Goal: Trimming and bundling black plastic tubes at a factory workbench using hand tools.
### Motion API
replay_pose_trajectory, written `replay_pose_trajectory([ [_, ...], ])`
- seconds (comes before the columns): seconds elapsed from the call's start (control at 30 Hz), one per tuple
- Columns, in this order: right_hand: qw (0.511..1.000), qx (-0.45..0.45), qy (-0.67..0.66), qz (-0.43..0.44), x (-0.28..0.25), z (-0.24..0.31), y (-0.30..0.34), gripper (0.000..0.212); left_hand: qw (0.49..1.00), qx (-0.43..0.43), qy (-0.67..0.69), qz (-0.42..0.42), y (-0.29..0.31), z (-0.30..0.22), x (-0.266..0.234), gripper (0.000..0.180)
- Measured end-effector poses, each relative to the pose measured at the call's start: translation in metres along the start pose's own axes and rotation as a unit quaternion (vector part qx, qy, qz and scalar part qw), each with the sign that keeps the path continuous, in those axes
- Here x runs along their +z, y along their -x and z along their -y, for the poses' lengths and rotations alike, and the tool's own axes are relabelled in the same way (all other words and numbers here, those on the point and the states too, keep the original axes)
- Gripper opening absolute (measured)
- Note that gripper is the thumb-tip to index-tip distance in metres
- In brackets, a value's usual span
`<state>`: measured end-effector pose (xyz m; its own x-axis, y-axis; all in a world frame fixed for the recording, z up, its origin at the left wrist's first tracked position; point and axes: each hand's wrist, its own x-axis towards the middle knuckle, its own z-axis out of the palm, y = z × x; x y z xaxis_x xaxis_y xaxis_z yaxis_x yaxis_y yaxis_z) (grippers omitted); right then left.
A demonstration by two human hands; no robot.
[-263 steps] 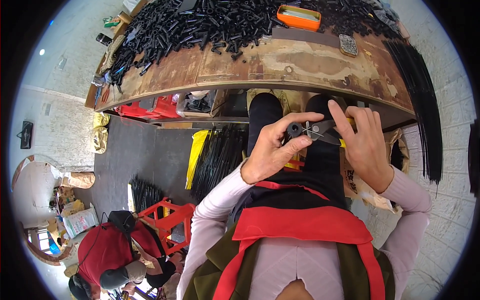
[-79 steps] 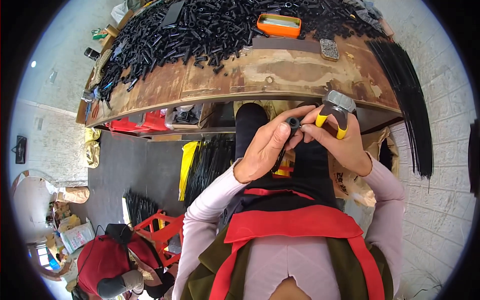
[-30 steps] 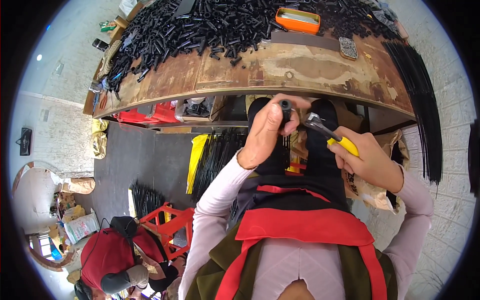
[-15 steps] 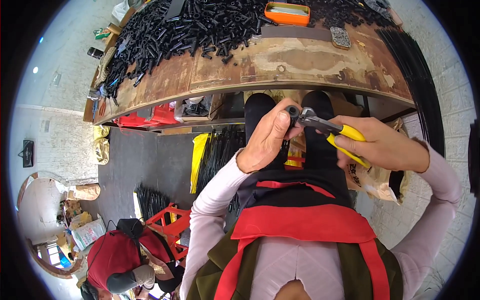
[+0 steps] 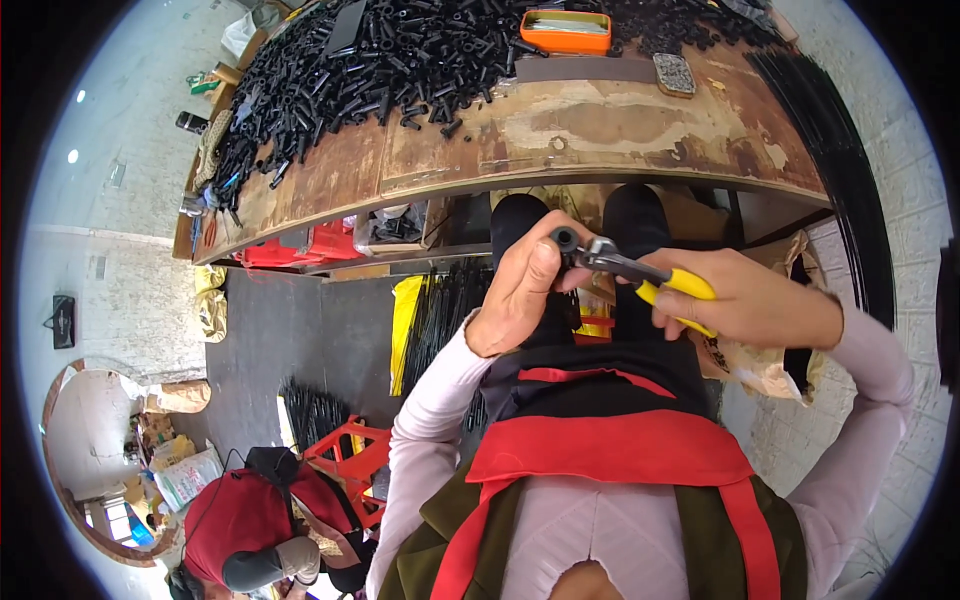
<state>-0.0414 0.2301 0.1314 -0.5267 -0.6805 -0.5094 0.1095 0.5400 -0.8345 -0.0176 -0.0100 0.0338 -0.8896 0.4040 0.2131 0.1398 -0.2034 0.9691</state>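
Over my lap, my left hand is closed around a short black tubular part, its round hollow end facing up. My right hand grips yellow-handled pliers, fingers wrapped round the handles. The metal jaws of the pliers reach the right side of the tube, beside my left fingertips. Whether the jaws pinch the tube itself or a small piece on it is too small to tell. A large heap of similar black parts covers the far left of the bench.
The worn wooden bench runs across in front of me. On it are an orange box and a small speckled block. Long black rods hang over its right end. Behind on the left, another person bends near a red stool.
Both hands have shifted slightly left with the tube and pliers. The plier handles are closer together than before, squeezed by my right hand.
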Motion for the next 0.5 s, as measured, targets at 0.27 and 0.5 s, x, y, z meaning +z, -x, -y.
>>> replay_pose_trajectory([
  [0.27,0.989,0.072,0.130,-0.018,-0.016,0.032,0.024,0.023,0.999,0.001,-0.037,0.022,-0.007,-0.009,0.010,0.061],
  [0.5,0.993,-0.024,0.109,-0.047,-0.011,0.004,0.007,0.022,0.997,0.027,-0.073,-0.023,-0.009,-0.005,0.013,0.061],
])
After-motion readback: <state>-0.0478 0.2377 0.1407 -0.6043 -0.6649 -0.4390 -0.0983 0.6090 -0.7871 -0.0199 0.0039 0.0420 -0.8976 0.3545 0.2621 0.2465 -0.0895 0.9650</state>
